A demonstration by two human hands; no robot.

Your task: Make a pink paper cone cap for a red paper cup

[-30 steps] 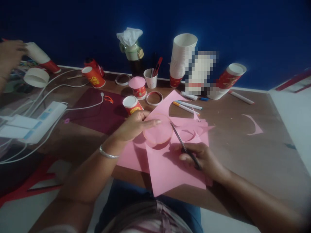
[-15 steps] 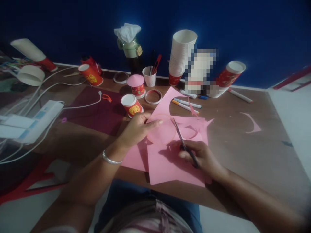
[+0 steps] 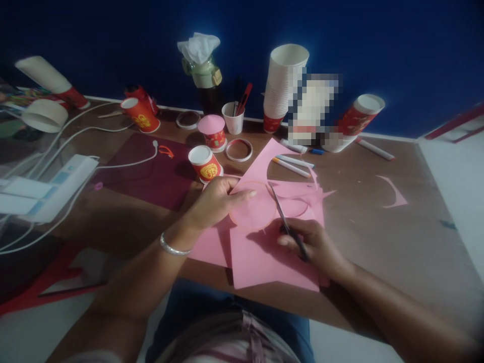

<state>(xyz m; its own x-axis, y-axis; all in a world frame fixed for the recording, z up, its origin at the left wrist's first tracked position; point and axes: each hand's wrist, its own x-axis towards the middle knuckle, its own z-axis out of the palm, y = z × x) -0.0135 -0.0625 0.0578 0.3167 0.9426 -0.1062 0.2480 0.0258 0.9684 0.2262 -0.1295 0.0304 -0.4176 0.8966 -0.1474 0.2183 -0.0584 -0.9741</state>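
Observation:
Pinched in my left hand (image 3: 217,201) is a piece of pink paper (image 3: 251,206) with an orange circle drawn on it and a curved cut-out at its upper right. My right hand (image 3: 315,244) grips a pair of scissors (image 3: 285,222), whose blades lie at the circle's right edge. Whether the blades are apart is hard to make out. Underneath lie more pink sheets (image 3: 276,267). A red paper cup (image 3: 206,165) stands just beyond my left hand, and behind it is another red cup with a pink paper cone (image 3: 211,124) on top.
Markers (image 3: 293,166) lie beyond the paper, near a tape roll (image 3: 239,149). Tall stacked cups (image 3: 285,80) stand by the blue wall. A white power strip (image 3: 56,189) with cables occupies the left side. A curved pink scrap (image 3: 395,191) lies on the right.
The held pink paper has shifted slightly right and turned a little. Its thin trimmed strip at the upper right has swung lower. Both hands stay nearly in place.

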